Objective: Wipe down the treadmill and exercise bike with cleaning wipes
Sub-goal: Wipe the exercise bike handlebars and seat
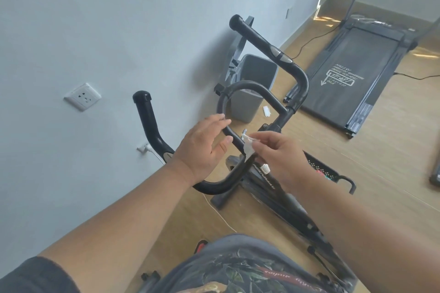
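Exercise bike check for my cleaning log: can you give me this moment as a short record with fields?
view: head camera, looking down
exercise bike: black, close in front of the person, by the wall
wipe: white, crumpled, against the handlebar inner loop
right hand: pinches the wipe
left hand: fingers straight, at the handlebar, holds nothing
treadmill: on the floor beyond the bike
bin: grey, by the wall behind the handlebar
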